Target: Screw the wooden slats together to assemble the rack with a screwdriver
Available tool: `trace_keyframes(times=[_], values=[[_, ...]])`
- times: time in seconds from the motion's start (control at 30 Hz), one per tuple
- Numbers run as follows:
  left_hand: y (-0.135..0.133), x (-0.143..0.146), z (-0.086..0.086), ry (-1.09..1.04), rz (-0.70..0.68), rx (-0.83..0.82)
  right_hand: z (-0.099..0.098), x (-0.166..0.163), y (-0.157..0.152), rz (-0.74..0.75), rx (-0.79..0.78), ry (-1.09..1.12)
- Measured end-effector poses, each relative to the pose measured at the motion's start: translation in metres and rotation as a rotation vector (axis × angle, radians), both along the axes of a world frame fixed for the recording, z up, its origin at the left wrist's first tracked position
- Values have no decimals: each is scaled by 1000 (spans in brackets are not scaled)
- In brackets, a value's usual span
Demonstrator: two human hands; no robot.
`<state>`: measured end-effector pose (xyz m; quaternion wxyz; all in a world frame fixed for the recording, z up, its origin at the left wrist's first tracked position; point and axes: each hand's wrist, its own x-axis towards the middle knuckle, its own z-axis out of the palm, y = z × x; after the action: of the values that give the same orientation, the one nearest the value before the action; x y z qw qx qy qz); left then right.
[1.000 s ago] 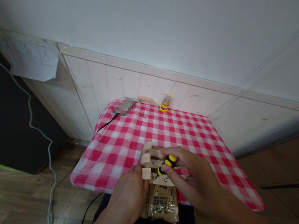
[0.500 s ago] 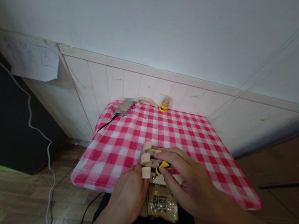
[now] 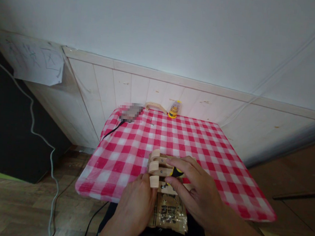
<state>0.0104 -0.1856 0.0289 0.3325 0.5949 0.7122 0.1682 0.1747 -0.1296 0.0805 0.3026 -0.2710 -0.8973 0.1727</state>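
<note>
In the head view, my right hand [image 3: 199, 188] grips a short yellow-and-black screwdriver [image 3: 177, 172] between thumb and fingers. Its metal tip points down at the nearest wooden piece, where a screw appears to sit; the exact contact is too small to make out. My left hand [image 3: 137, 200] is closed on the left side of this light wooden piece [image 3: 154, 182], its fingertips partly hidden. Two similar pieces with rounded ends, a middle wooden piece [image 3: 153, 166] and a far wooden piece [image 3: 156, 154], lie beyond it. Beneath them is brown cardboard [image 3: 170, 213] covered in shiny tape.
A red-and-white checked cloth [image 3: 199, 136] covers the table against the panelled wall. At the back stand a curved wooden piece [image 3: 157, 106] and a clear container with yellow ends [image 3: 174, 109]. A blurred object with a black cord [image 3: 114, 129] lies at back left.
My right hand's fingers have shifted around the screwdriver handle, which now shows less and leans differently. My left hand and the wooden pieces stay in place.
</note>
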Motion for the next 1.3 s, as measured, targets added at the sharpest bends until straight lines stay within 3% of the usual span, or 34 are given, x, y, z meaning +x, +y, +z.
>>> trace_keyframes(times=[0.37,0.7,0.9,1.3], values=[[0,0,5,11,0,-26,3,8,-6,-26,-120,-10],[0,0,5,10,-5,-19,1,5,-7,-36,-22,37],[0,0,6,17,3,-21,2,1,-4,32,52,56],[0,0,5,25,-12,-31,-3,8,-9,-36,-157,12]])
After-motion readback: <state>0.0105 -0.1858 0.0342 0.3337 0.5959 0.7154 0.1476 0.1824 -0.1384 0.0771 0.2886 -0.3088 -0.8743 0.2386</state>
